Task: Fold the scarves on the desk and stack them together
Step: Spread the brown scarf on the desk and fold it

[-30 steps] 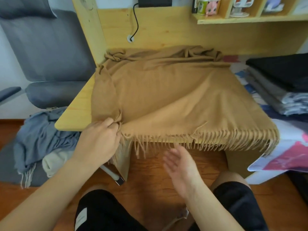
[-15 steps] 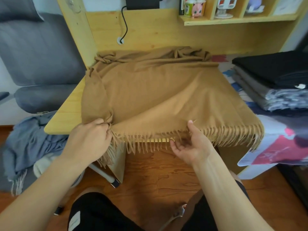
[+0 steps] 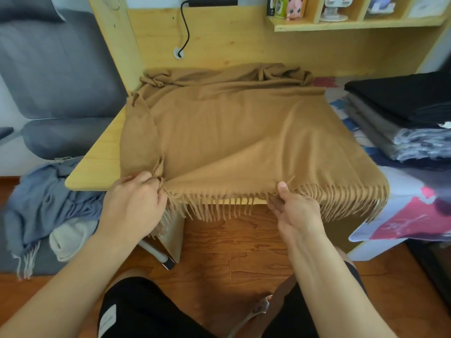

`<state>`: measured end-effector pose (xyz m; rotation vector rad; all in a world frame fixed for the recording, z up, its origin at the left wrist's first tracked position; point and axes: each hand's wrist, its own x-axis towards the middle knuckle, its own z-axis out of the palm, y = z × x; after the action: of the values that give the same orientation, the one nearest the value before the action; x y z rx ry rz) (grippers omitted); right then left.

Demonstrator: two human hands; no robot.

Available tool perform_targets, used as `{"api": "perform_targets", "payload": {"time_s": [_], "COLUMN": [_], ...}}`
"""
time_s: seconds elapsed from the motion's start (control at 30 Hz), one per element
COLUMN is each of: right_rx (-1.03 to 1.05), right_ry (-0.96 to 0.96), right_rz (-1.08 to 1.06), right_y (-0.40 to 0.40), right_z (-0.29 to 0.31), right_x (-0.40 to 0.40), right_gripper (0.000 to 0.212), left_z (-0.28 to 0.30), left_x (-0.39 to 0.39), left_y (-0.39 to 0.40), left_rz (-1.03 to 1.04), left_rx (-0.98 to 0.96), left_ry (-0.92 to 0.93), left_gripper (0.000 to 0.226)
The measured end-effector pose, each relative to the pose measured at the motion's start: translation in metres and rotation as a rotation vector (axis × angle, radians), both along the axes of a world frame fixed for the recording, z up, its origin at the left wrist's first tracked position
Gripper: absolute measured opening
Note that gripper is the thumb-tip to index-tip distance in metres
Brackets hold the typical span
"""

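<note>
A large tan scarf (image 3: pixel 231 128) with a fringed front edge lies spread over the small wooden desk (image 3: pixel 97 167), bunched at the back. My left hand (image 3: pixel 134 203) grips a gathered corner of the scarf at the desk's front left. My right hand (image 3: pixel 295 211) pinches the fringed edge near the middle front, thumb on top. The fringe hangs over the desk's front edge. A stack of folded scarves (image 3: pixel 405 123), black on top of grey ones, sits to the right.
A blue-grey fringed scarf (image 3: pixel 48 203) and a cream cloth (image 3: pixel 73 237) are heaped on the seat at the left. A grey chair (image 3: pixel 56 76) stands behind them. A shelf (image 3: pixel 353 23) with small items runs along the back. Wooden floor lies below.
My right hand rose from below the desk edge, open, and took hold of the scarf's fringed edge. My left hand kept its grip on the corner.
</note>
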<state>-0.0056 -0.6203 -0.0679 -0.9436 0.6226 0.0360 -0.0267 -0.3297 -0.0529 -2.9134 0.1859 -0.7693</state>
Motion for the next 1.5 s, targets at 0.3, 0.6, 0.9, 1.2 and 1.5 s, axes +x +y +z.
{"api": "perform_targets", "payload": {"time_s": [0.3, 0.6, 0.9, 1.2, 1.5], "right_rx": [0.076, -0.043, -0.032, 0.453, 0.467], "right_ry": [-0.037, -0.071, -0.001, -0.144, -0.275], "right_rz": [-0.043, -0.037, 0.092, -0.243, -0.143], "right_y": [0.004, 0.025, 0.078, 0.005, -0.098], "right_z": [0.0, 0.023, 0.039, 0.023, 0.011], "right_x": [-0.006, -0.004, 0.008, -0.002, -0.017], "right_gripper": [0.019, 0.017, 0.011, 0.044, 0.039], "left_z": [0.005, 0.028, 0.016, -0.002, 0.003], "left_x": [-0.006, -0.012, 0.007, 0.022, 0.026], "left_y": [0.0, -0.031, -0.11, -0.105, -0.108], "left_rz": [-0.008, 0.104, -0.032, -0.141, -0.192], "left_rx": [0.01, -0.243, 0.026, 0.133, 0.109], "left_ry": [0.018, 0.154, 0.298, 0.145, 0.051], "left_gripper": [0.035, 0.058, 0.06, 0.027, 0.032]}}
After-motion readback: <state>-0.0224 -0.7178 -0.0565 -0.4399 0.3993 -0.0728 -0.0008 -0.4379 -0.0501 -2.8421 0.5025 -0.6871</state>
